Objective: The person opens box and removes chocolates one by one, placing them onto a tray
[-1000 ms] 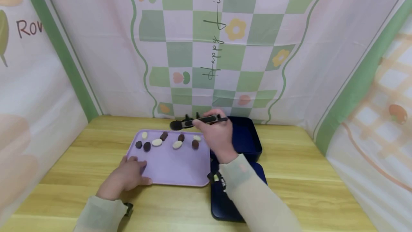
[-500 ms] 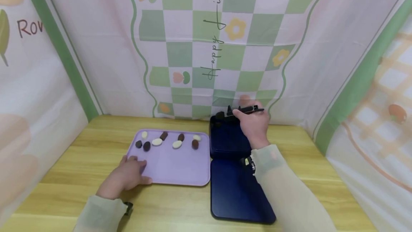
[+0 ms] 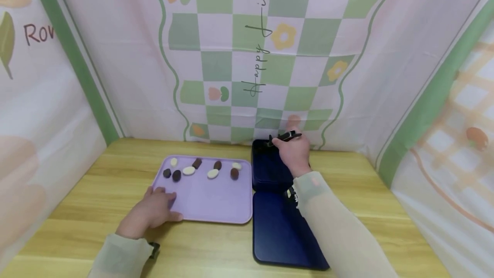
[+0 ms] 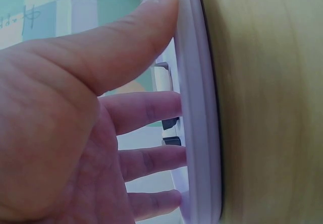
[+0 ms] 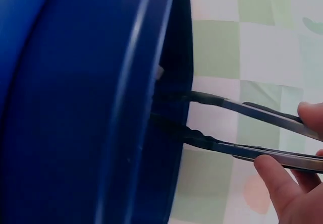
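My right hand [image 3: 295, 153] grips a pair of black-and-silver tongs [image 3: 287, 136] over a deep navy box [image 3: 254, 175]. In the right wrist view, the tongs' dark tips reach inside the box with their arms apart. Whether anything sits between the tips is hidden in shadow. A small pale piece [image 5: 160, 72] shows inside the box near them. At the left, my left hand [image 3: 152, 209] rests on the corner of a lilac tray [image 3: 208, 203], fingers extended over its rim. Several chocolates lie along the tray's far side, such as a white oval [image 3: 213, 173] and a dark brown one [image 3: 234, 173].
A flat navy lid [image 3: 281, 235] lies in front of the box, partly under my right forearm. The tray's right edge is close against both. A patterned curtain [image 3: 216, 63] hangs behind the wooden table [image 3: 92, 188] and on both sides.
My right hand has carried the tongs rightward from above the tray to the box, then lowered their tips into it. The left hand and the chocolates on the tray have stayed put.
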`<state>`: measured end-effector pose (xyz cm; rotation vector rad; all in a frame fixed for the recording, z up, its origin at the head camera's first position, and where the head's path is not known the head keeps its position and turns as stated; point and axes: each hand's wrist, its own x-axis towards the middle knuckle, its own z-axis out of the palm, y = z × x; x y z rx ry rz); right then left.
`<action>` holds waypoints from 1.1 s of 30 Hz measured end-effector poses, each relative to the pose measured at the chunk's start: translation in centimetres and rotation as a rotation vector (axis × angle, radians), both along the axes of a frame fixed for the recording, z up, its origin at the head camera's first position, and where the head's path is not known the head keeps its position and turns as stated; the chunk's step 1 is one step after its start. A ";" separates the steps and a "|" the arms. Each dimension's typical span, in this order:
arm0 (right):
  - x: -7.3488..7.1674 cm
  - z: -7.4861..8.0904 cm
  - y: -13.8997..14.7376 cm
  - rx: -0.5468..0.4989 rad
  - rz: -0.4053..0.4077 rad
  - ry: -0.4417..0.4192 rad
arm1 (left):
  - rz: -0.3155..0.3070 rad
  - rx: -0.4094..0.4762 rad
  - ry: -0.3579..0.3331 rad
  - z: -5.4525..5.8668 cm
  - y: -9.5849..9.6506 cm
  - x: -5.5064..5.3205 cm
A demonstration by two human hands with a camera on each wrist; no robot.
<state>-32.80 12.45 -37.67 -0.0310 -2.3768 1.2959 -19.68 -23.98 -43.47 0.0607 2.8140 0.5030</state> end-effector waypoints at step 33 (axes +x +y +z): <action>1.3 0.4 0.9 0.064 -0.017 0.068 | 0.017 0.008 -0.012 0.2 0.0 0.2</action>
